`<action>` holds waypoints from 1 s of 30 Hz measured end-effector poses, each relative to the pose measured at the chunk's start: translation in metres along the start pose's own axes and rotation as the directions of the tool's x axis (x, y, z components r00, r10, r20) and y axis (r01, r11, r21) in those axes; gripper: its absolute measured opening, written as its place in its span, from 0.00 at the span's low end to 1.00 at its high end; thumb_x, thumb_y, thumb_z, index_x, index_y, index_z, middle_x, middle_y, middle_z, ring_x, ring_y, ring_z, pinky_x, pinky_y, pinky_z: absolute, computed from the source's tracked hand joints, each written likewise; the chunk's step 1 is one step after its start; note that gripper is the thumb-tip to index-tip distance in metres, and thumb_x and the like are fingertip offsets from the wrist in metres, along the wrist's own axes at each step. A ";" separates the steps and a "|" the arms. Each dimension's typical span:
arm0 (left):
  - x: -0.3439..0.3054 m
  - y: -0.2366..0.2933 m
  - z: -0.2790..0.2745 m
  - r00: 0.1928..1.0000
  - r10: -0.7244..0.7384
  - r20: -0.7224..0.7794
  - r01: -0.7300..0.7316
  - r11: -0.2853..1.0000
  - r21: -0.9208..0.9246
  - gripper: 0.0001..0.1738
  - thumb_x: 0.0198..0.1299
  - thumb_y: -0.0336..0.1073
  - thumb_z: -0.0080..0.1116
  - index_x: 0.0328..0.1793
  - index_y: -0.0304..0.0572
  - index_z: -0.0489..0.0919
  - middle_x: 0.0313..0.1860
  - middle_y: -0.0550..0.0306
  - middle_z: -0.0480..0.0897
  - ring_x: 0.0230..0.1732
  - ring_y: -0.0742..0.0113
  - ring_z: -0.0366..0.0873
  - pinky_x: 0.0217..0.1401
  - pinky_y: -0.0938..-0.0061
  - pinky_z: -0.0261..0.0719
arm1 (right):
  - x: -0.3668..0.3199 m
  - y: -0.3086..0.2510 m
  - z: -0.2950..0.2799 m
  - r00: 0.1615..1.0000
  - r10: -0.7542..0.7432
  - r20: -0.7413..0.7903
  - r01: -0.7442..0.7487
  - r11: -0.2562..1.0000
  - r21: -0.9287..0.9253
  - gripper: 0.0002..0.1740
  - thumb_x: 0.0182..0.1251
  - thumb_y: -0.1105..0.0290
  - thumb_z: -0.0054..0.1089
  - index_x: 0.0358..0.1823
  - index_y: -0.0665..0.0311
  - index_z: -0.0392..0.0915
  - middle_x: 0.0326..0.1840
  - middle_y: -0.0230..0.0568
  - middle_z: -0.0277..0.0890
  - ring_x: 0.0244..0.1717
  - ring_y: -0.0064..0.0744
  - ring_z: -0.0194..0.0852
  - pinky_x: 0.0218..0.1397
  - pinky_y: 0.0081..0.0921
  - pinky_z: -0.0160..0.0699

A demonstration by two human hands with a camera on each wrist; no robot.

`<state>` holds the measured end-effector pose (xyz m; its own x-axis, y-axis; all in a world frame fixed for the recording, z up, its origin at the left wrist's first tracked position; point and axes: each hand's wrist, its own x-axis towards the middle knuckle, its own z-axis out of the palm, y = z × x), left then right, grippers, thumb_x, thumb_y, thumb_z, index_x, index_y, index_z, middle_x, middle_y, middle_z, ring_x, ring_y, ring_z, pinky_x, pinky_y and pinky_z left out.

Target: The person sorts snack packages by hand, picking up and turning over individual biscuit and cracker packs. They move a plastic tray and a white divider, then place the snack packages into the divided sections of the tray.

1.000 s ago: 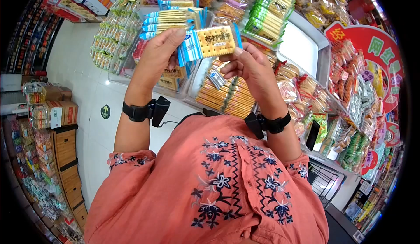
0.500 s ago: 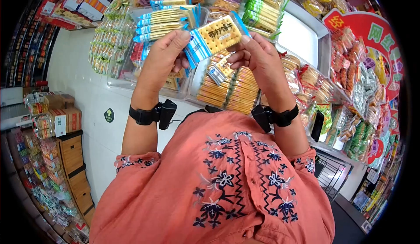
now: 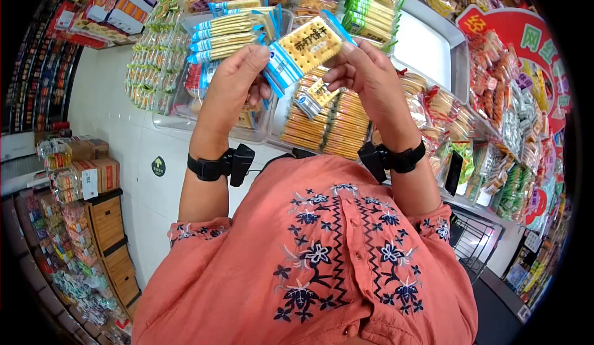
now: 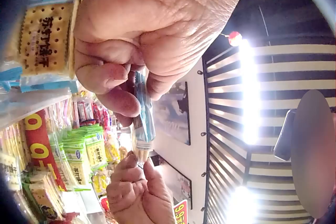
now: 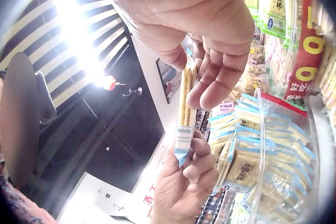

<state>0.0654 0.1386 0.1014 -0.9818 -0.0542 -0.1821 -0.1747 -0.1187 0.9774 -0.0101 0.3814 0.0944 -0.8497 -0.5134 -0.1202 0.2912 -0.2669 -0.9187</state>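
A blue-and-white sealed cracker packet (image 3: 303, 51), tan crackers showing, is held tilted above the snack bins.

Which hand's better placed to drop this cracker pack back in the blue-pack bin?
Probably left: left hand pinches the cracker pack nearest the blue-pack bin; right hand holds its far end.

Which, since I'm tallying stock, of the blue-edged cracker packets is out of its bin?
The cracker packet pinched between the left hand and right hand, above the display; the other packets lie stacked in the clear bin.
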 end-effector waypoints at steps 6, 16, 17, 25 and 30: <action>-0.001 -0.003 0.001 1.000 -0.029 -0.007 0.028 0.999 -0.017 0.18 0.76 0.53 0.57 0.50 0.46 0.81 0.29 0.70 0.81 0.24 0.84 0.76 0.21 0.87 0.66 | 0.002 0.003 -0.001 1.000 -0.013 -0.003 0.013 1.000 0.011 0.20 0.82 0.57 0.54 0.55 0.69 0.75 0.46 0.43 0.83 0.39 0.28 0.87 0.43 0.24 0.88; 0.001 -0.006 0.004 0.995 -0.101 0.014 0.101 0.995 0.009 0.17 0.76 0.51 0.58 0.50 0.45 0.80 0.30 0.69 0.81 0.24 0.84 0.75 0.21 0.87 0.66 | 0.004 0.008 -0.010 1.000 -0.025 -0.010 0.025 1.000 0.004 0.18 0.82 0.58 0.55 0.52 0.69 0.75 0.44 0.43 0.83 0.37 0.28 0.87 0.40 0.25 0.88; 0.003 -0.005 0.008 0.996 -0.088 0.000 0.088 0.996 0.010 0.17 0.76 0.50 0.58 0.51 0.44 0.80 0.30 0.69 0.81 0.24 0.84 0.75 0.21 0.87 0.66 | 0.004 0.006 -0.010 0.999 -0.022 -0.026 0.021 1.000 -0.022 0.17 0.82 0.58 0.55 0.51 0.69 0.75 0.42 0.42 0.83 0.36 0.28 0.87 0.39 0.25 0.88; 0.002 -0.008 0.040 0.998 -0.065 -0.020 0.066 0.994 0.090 0.18 0.75 0.46 0.61 0.58 0.40 0.79 0.31 0.69 0.79 0.26 0.84 0.74 0.23 0.87 0.65 | -0.004 0.006 -0.025 0.996 -0.003 -0.085 0.004 1.000 0.003 0.19 0.78 0.65 0.55 0.62 0.71 0.72 0.46 0.42 0.83 0.38 0.28 0.88 0.40 0.24 0.88; 0.015 -0.023 0.067 0.999 0.020 0.029 -0.026 0.974 0.224 0.17 0.75 0.44 0.60 0.61 0.40 0.78 0.31 0.69 0.79 0.26 0.84 0.75 0.24 0.86 0.65 | -0.014 0.002 -0.047 0.990 -0.023 -0.142 0.012 0.997 -0.079 0.23 0.74 0.66 0.61 0.65 0.71 0.72 0.49 0.41 0.82 0.39 0.25 0.86 0.40 0.24 0.87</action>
<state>0.0501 0.2068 0.0832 -0.9868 -0.0281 -0.1595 -0.1617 0.1075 0.9810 -0.0178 0.4265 0.0764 -0.9102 -0.3857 -0.1510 0.2453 -0.2083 -0.9468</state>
